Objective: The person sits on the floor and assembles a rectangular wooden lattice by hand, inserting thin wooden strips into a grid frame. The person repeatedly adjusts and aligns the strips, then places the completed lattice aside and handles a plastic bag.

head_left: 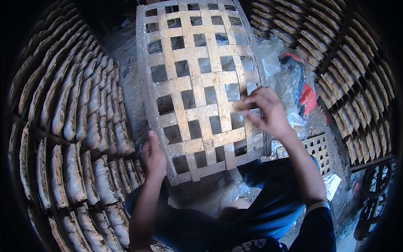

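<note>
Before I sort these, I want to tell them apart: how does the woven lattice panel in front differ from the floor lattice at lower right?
The woven lattice panel is raised in front of the person; the floor lattice lies lower.
The woven lattice panel is mostly visible, while the right forearm partly hides the floor lattice.
The woven lattice panel's openings look larger than the floor lattice's, though distance may exaggerate this.
Both are grids with squarish gaps.

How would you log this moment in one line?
left hand: at left edge of lattice; right hand: fingers at its right side; plastic: right of lattice
</note>
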Demonstrator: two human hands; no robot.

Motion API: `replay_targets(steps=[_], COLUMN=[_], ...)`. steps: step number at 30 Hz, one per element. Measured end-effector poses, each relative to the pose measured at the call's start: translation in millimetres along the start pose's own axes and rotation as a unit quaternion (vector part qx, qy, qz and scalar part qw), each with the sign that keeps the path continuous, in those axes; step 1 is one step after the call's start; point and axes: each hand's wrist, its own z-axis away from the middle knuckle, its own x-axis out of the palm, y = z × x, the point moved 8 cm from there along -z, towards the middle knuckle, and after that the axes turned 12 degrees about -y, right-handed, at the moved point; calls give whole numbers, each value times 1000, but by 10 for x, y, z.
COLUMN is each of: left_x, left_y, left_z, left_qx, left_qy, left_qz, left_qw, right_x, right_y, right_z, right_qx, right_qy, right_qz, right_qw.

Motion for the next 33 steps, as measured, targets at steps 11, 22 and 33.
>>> replay_targets(steps=[11, 22, 33], left_x=[-11, -104, -31], left_y=[174, 225, 317], left_z=[108, 173, 103], left_qx=[47, 123, 134], left_qy=[15, -9, 31], left_qz=[12, -9, 51], left_qw=[999, 992, 989], right_x=[381, 561, 529], right_y=[-328, -244, -313], right_z=[-162, -245, -294], right_qx=[-2, 39, -5], right_qy=[13, 16, 23], right_qz=[-40, -141, -191], right_qw=[999, 989, 981])
